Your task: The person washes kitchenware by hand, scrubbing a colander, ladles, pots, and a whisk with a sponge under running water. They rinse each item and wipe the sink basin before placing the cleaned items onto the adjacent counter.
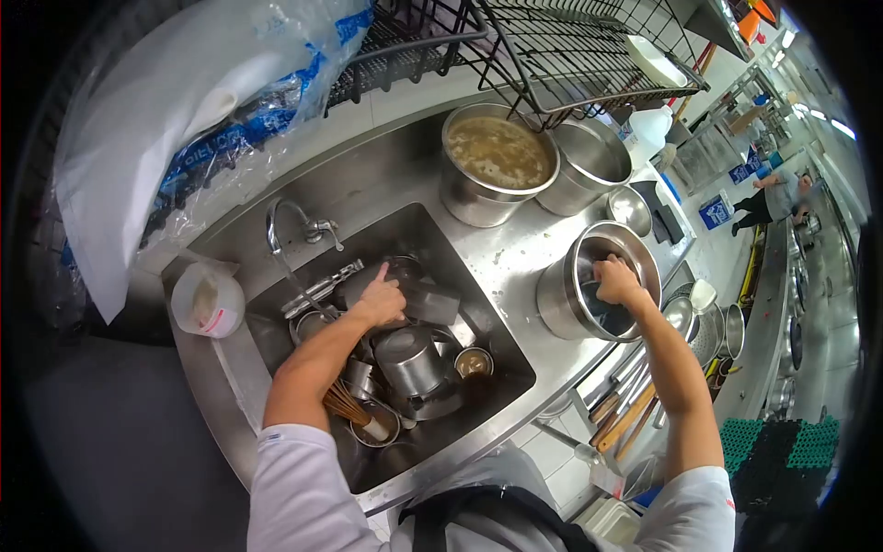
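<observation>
My left hand (382, 299) is over the crowded sink, index finger stretched out, resting at a grey metal container (430, 304). Below it lie a steel pitcher (409, 359), a small round cup (474, 362) with brownish liquid, and a wooden-bristled whisk or brush (345, 405) in a metal pot (375, 429). On the counter to the right, my right hand (618, 280) reaches into a large steel pot (563, 299). Its fingers are curled at something dark inside the pot, and I cannot tell what they hold.
A tap (273, 230) arches over the sink. At the back stand a stockpot of cloudy brown liquid (497, 152), another steel pot (589, 156) and a metal bowl (629, 211). A wire rack (589, 46) hangs above. Long-handled utensils (635, 396) lie at right; a person (777, 198) stands farther off.
</observation>
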Tool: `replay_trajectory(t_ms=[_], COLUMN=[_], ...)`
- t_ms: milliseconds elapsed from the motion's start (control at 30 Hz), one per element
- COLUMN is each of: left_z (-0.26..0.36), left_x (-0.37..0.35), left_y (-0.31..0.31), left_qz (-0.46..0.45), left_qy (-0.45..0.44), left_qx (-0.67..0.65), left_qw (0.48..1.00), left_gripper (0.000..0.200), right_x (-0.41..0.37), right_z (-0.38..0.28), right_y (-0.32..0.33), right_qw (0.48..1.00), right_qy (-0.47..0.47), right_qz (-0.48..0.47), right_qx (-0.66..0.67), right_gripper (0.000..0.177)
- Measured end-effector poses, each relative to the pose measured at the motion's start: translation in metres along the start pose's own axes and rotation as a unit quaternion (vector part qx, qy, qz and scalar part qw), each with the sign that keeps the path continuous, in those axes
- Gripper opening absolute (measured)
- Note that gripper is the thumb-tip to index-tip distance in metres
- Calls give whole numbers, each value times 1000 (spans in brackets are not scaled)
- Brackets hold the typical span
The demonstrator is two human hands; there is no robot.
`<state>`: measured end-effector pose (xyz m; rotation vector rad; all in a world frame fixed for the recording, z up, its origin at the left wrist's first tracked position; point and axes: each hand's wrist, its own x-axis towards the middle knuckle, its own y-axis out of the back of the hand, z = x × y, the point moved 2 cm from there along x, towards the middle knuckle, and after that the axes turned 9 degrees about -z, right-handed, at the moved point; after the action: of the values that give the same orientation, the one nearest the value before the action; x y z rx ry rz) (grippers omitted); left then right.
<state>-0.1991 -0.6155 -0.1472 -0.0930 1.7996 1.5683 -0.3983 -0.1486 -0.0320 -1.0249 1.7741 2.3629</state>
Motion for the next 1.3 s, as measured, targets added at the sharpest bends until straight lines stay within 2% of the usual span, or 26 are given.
replay_trajectory(t_ms=[67,100,200,233,300,333,400,433,467,500,533,633,667,700,733,767,800,867,900,967,1033,1067,1100,1167,1233,1300], left_z=[-3,-7,-14,-15,-16,-13,-2,2,2,1,-1,-24,-29,-30,-31,-31,-31,-24,-16,-10,-3,6,15,26,28,23], left_x=[-22,-37,-81,-94,-128,-141,-166,-181,-194,-202,-206,-184,-176,-169,-157,-146,-137,-126,-123,-111,-106,-106,-110,-123,-133,-140], left_y=[5,3,3,7,11,7,-3,-1,-2,-7,-14,-69,-78,-84,-94,-98,-102,-93,-78,-71,-66,-54,-47,-52,-61,-81], left_qz=[40,59,174,168,156,183,237,261,283,304,327,436,466,468,500,506,510,487,460,423,378,344,294,256,219,238], left_qy=[5,15,60,70,114,132,178,205,249,288,322,361,359,382,357,344,330,290,279,260,322,343,393,356,328,337], left_qx=[-65,-91,-149,-187,-265,-290,-339,-362,-409,-453,-493,-638,-676,-693,-726,-748,-768,-788,-800,-812,-668,-572,-479,-354,-251,-268], left_qw=[997,994,972,965,945,930,893,871,832,787,739,523,444,393,310,256,203,241,266,307,554,661,728,826,884,871], left_gripper=[32,33,38,37,38,38,40,40,42,43,44,42,42,39,36,35,35,27,26,17,12,9,9,12,13,12], right_x=[-18,-23,-41,-63,-56,-49,-49,-41,-39,-37,-28,-1,-7,-26,-37,-37,-39,-70,-70,-89,-109,-123,-137,-154,-166,-173], right_z=[-5,-2,8,-7,18,19,12,9,0,-7,-14,-30,-38,-47,-51,-47,-40,-32,-21,-12,-9,-13,-20,-30,-41,-49], right_y=[19,24,29,51,36,32,43,34,28,18,6,-18,-1,26,41,45,46,67,58,59,63,64,64,54,45,34], right_qw=[993,988,938,874,894,898,938,955,961,967,978,977,978,979,981,989,987,956,934,924,926,925,920,913,909,903], right_qy=[58,68,130,37,65,89,83,110,131,156,166,197,191,186,180,148,120,54,65,63,39,50,61,69,49,31], right_qz=[7,-4,77,-22,85,135,105,145,188,178,105,-87,-82,-78,-75,-19,-12,2,39,81,130,183,234,292,316,350], right_qx=[103,138,312,485,435,409,318,236,153,90,71,0,2,2,2,14,107,289,349,369,352,330,307,278,267,246], right_gripper=[26,30,36,43,44,45,50,51,52,50,50,47,48,49,49,48,46,44,38,36,35,34,34,31,30,30])
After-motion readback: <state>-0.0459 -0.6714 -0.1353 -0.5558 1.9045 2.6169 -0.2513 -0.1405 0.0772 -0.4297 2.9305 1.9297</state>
